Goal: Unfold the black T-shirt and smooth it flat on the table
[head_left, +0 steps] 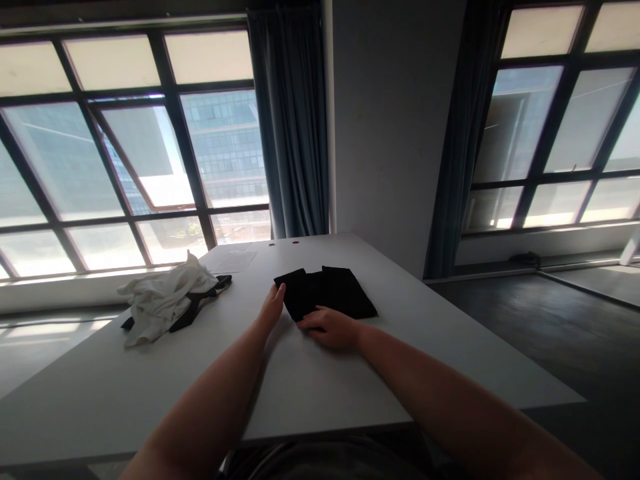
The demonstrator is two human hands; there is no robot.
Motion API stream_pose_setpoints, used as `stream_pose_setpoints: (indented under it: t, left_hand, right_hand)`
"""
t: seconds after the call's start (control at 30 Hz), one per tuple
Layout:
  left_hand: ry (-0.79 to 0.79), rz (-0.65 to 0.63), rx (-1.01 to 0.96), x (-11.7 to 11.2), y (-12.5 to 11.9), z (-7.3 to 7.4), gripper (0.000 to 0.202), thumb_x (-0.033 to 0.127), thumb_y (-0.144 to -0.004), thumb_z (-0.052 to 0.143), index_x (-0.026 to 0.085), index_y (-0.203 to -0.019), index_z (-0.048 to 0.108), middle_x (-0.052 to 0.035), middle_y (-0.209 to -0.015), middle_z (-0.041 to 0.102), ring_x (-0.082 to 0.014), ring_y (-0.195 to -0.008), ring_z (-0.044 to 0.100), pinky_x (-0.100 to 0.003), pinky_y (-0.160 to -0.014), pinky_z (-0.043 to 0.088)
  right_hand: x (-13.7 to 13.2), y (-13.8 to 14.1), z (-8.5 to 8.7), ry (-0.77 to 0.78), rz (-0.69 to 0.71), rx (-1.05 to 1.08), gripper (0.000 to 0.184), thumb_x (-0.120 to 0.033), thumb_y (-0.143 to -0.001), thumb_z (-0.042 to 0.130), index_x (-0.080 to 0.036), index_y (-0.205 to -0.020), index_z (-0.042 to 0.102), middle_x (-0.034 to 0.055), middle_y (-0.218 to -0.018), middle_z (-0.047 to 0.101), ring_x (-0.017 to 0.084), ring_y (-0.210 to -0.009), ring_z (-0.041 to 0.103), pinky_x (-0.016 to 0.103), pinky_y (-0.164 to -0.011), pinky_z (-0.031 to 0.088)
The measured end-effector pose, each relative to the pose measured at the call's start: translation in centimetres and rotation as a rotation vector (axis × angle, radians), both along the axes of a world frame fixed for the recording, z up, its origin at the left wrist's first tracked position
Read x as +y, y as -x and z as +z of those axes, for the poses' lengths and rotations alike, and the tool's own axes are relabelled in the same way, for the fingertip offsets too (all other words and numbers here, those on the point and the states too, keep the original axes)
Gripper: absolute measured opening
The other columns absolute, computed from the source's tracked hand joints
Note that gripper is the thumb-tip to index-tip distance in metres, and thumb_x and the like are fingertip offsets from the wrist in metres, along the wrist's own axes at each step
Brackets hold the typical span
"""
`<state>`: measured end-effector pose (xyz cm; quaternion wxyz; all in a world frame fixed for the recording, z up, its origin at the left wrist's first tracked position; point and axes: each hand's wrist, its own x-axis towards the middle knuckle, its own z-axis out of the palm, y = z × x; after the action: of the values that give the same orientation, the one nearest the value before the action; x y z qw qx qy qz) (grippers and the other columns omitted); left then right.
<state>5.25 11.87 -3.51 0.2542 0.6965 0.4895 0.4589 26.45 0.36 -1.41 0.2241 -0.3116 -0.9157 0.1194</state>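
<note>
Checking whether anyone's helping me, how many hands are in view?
2: your left hand is at the left edge of the black cloth; your right hand is at its near edge, toward the left corner.

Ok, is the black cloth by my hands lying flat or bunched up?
Flat: the black cloth lies on the table with mostly straight edges and distinct corners.

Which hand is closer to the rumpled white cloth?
The left hand. It is at the left edge of the black cloth, right of the white cloth; the right hand is farther right, at the black cloth's near edge.
</note>
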Motion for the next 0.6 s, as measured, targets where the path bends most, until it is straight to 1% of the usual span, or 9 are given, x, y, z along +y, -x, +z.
stream_pose_setpoints:
  t: [0.1, 0.17, 0.23, 0.3, 0.37, 0.43, 0.5, 0.53, 0.6]
  left_hand:
    - [0.078, 0.095, -0.006, 0.5, 0.3, -0.3, 0.045, 0.043, -0.107, 0.039, 0.019, -0.145, 0.045, -0.0121, -0.136, 0.066, -0.0189, -0.118, 0.067, -0.029, -0.095, 0.055]
    - [0.149, 0.136, 0.048, 0.6, 0.3, -0.6, 0.056, 0.037, -0.101, 0.056, 0.016, -0.149, 0.038, -0.0157, -0.137, 0.066, -0.0204, -0.113, 0.07, -0.03, -0.093, 0.055]
    - [0.178, 0.129, 0.166, 0.5, 0.2, -0.9, 0.071, 0.031, -0.094, 0.065, 0.013, -0.153, 0.031, -0.0162, -0.13, 0.07, -0.0238, -0.112, 0.071, -0.033, -0.095, 0.054]
    - [0.153, 0.108, 0.28, 0.3, 0.2, -1.0, 0.079, 0.028, -0.092, 0.067, 0.014, -0.158, 0.026, -0.0144, -0.122, 0.073, -0.0271, -0.114, 0.07, -0.037, -0.099, 0.053]
    - [0.114, 0.114, 0.33, 0.2, 0.4, -0.6, 0.083, 0.027, -0.092, 0.064, 0.016, -0.161, 0.019, -0.0133, -0.12, 0.074, -0.0288, -0.114, 0.07, -0.039, -0.099, 0.052]
    - [0.079, 0.16, 0.335, 0.4, 1.2, 0.2, 0.083, 0.028, -0.094, 0.061, 0.021, -0.164, 0.016, -0.0123, -0.121, 0.074, -0.0293, -0.11, 0.071, -0.041, -0.097, 0.053]
    - [0.037, 0.23, 0.315, 0.9, 2.8, 1.1, 0.076, 0.029, -0.096, 0.056, 0.028, -0.163, 0.021, -0.0098, -0.123, 0.074, -0.0284, -0.108, 0.072, -0.04, -0.096, 0.054]
    - [0.016, 0.268, 0.302, 1.2, 3.8, 1.4, 0.07, 0.028, -0.096, 0.054, 0.03, -0.161, 0.028, -0.0086, -0.125, 0.073, -0.0277, -0.11, 0.071, -0.04, -0.097, 0.054]
    - [0.013, 0.357, 0.289, 1.9, 6.0, 1.8, 0.056, 0.025, -0.095, 0.05, 0.03, -0.151, 0.047, -0.0062, -0.131, 0.071, -0.0261, -0.118, 0.068, -0.038, -0.101, 0.052]
  right_hand:
    - [-0.3, 0.9, -0.2, -0.089, -0.016, 0.055, 0.035, -0.019, -0.091, 0.065, -0.024, -0.124, 0.076, 0.0079, -0.142, 0.065, 0.028, -0.143, 0.048, 0.05, -0.125, 0.029]
    - [0.2, 0.7, -0.5, -0.139, -0.084, 0.114, 0.034, -0.02, -0.09, 0.067, -0.02, -0.122, 0.076, 0.0115, -0.143, 0.062, 0.029, -0.144, 0.045, 0.047, -0.123, 0.033]
    - [0.9, 0.0, -1.0, -0.104, -0.152, 0.137, 0.039, -0.024, -0.09, 0.069, -0.018, -0.128, 0.073, 0.0139, -0.142, 0.061, 0.028, -0.14, 0.049, 0.045, -0.122, 0.036]
    - [1.8, -1.1, -1.5, -0.026, -0.215, 0.139, 0.047, -0.031, -0.092, 0.07, -0.018, -0.136, 0.068, 0.0148, -0.145, 0.056, 0.028, -0.138, 0.052, 0.043, -0.121, 0.038]
    - [2.5, -2.0, -1.9, 0.036, -0.276, 0.159, 0.052, -0.038, -0.095, 0.066, -0.02, -0.144, 0.061, 0.0141, -0.151, 0.051, 0.027, -0.141, 0.049, 0.043, -0.122, 0.036]
    - [3.0, -2.6, -2.0, 0.084, -0.341, 0.189, 0.055, -0.043, -0.101, 0.058, -0.021, -0.151, 0.054, 0.0134, -0.155, 0.049, 0.026, -0.144, 0.046, 0.043, -0.124, 0.033]
    - [3.1, -2.7, -1.9, 0.149, -0.426, 0.191, 0.057, -0.045, -0.105, 0.048, -0.02, -0.156, 0.047, 0.014, -0.153, 0.052, 0.026, -0.143, 0.049, 0.042, -0.122, 0.036]
    - [3.1, -2.7, -1.8, 0.186, -0.466, 0.175, 0.058, -0.046, -0.106, 0.045, -0.02, -0.157, 0.046, 0.0143, -0.149, 0.057, 0.026, -0.139, 0.053, 0.042, -0.118, 0.04]
    - [2.9, -2.5, -1.6, 0.223, -0.52, 0.11, 0.055, -0.046, -0.104, 0.047, -0.02, -0.152, 0.053, 0.0132, -0.138, 0.067, 0.028, -0.127, 0.063, 0.041, -0.11, 0.047]
